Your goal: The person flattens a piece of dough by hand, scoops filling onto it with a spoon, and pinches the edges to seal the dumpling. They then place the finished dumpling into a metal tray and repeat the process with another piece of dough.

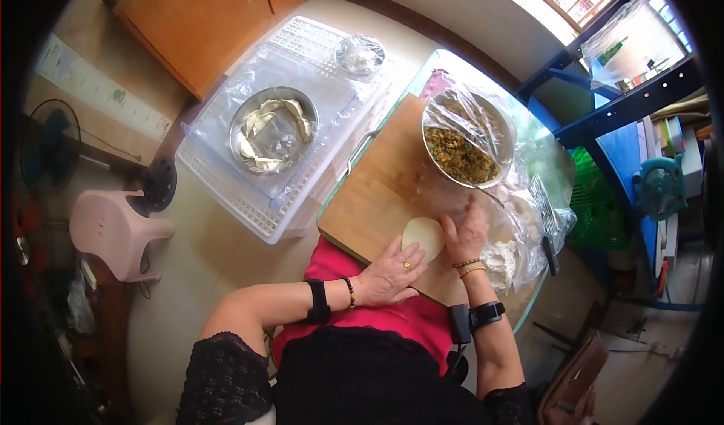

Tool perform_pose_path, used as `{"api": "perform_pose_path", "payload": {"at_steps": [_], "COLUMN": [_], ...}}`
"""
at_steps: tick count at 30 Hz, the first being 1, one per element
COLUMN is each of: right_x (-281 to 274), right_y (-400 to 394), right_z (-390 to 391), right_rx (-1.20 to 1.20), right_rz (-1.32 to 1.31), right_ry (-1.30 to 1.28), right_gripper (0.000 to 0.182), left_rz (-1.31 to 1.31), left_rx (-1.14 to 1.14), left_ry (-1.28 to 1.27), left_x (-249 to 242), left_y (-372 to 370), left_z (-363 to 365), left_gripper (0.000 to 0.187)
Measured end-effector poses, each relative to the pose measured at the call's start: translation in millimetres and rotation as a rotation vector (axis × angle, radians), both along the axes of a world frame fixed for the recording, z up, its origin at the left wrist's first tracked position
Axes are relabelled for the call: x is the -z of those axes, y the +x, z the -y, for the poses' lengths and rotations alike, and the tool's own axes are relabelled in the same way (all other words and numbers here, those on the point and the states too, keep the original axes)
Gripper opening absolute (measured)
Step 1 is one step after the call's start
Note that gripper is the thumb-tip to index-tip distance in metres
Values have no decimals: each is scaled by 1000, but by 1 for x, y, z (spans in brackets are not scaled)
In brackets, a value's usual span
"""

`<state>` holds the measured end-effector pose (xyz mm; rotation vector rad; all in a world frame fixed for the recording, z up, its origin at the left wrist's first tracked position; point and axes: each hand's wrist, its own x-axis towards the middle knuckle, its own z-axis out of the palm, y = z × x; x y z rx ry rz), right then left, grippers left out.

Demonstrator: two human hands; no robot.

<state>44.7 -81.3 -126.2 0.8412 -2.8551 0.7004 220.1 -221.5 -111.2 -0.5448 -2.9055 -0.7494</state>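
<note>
A round, pale dough wrapper (424, 238) lies flat on the wooden board (377, 191). My left hand (391, 273) rests palm down with its fingers stretched out, the tips at the wrapper's lower left edge. On the other side, my right hand (467, 233) is by the wrapper's right edge, thumb and fingers apart, with nothing visible in it. Just beyond its fingertips is the handle of a spoon (492, 195) that leans out of the metal bowl. That bowl (427, 147) holds chopped filling (458, 155), partly covered by clear plastic.
White flour (499, 263) and clear plastic wrap lie right of the board on a glass-topped table (554, 157). A black-handled tool (549, 255) lies there too. At left, a round pan (236, 135) with folded dough pieces stands on a white plastic crate (226, 199). A pink stool (113, 233) is farther left.
</note>
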Motion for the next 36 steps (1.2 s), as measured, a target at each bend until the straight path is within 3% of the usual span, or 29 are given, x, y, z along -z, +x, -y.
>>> {"api": "perform_pose_path", "payload": {"at_steps": [2,4,6,8,10,12,13,14,16,17,18,20,21,23,24,26,28,30,36], "right_x": [-4,-8,-26,-64,-84,-98,-100,-100,-93,-87,-84,-81,-75,-61,-69,-83,-77,-60,-42], "right_y": [0,-3,-4,-3,-6,-13,-13,-15,-20,-21,-21,-21,-19,-8,3,34,67,89,92], "right_z": [-8,-25,-36,-39,-38,-32,-29,-26,-16,-11,-7,-2,-4,-9,-6,3,12,23,38], "right_rx": [-4,-3,-44,-65,-10,-95,-115,-81,-123,-91,-78,-197,-188,-223,-220,-413,-522,-510,-464], "right_rz": [-81,49,-35,113,100,200,168,179,170,195,204,122,131,-357,-354,-314,-96,-49,34], "right_ry": [-55,-29,43,305,355,722,765,749,913,918,904,1013,1010,867,867,541,464,476,534], "right_gripper": [70,78,77,71,64,61,48,48,26,12,12,18,18,18,18,16,11,11,11], "left_rz": [-7,-14,-42,-62,-81,74,-16,-8,368,350,355,558,598,642,676,694,708,784,984], "left_rx": [-16,-11,-37,-55,-51,-246,-284,-247,-431,-471,-458,-571,-609,-627,-653,-666,-682,-721,-737], "left_ry": [22,51,125,154,178,484,590,578,779,838,823,1197,1285,1300,1320,1348,1372,1472,1457], "left_x": [-1,-3,-8,-22,-26,-16,-10,-12,-19,-14,-9,-5,-8,-6,-5,-5,-4,-2,-13], "left_y": [1,0,0,-1,-2,0,-3,-3,-1,-1,-1,-1,-2,-3,-4,-4,-4,-4,-4], "left_z": [-1,-1,2,10,18,28,31,37,49,51,55,59,59,61,62,62,62,62,65], "left_gripper": [61,60,57,53,50,41,29,29,24,23,23,24,25,25,25,26,26,29,39]}}
